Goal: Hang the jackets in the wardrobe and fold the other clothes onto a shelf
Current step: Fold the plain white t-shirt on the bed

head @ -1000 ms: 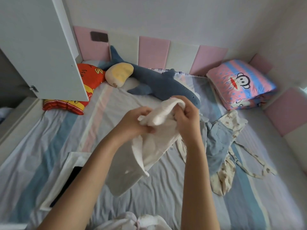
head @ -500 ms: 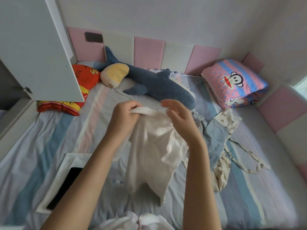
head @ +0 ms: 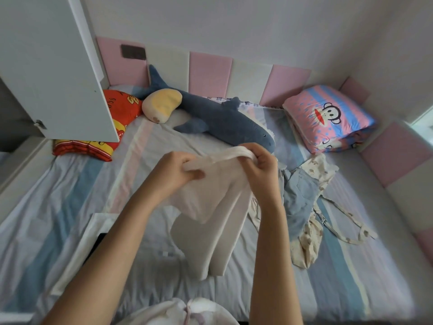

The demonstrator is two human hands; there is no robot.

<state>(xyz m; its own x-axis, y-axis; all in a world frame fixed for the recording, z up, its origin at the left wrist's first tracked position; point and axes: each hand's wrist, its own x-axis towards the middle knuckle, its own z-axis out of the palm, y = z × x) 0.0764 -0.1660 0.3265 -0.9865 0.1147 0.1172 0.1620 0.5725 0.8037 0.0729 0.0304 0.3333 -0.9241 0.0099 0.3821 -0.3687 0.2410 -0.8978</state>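
Observation:
A cream pair of small trousers (head: pixel 218 207) hangs above the striped bed sheet (head: pixel 58 207), its two legs dangling down. My left hand (head: pixel 178 170) and my right hand (head: pixel 262 160) both pinch the waistband at the top, close together. A heap of other clothes, pale blue denim (head: pixel 298 195) mixed with a cream bear-print garment (head: pixel 307 242), lies on the bed just right of my right arm. The white wardrobe door (head: pixel 51 66) stands open at the upper left.
A blue shark plush (head: pixel 222 120), a yellow cushion (head: pixel 161 106) and a red cushion (head: pixel 117 113) lie by the padded headboard. A folded monkey-print quilt (head: pixel 328 116) sits at the back right. A white folded piece with a dark object (head: pixel 98 242) lies under my left arm.
The bunched cream garment has been shaken out and now hangs open by its waistband. My hands rose slightly and spread along the top edge.

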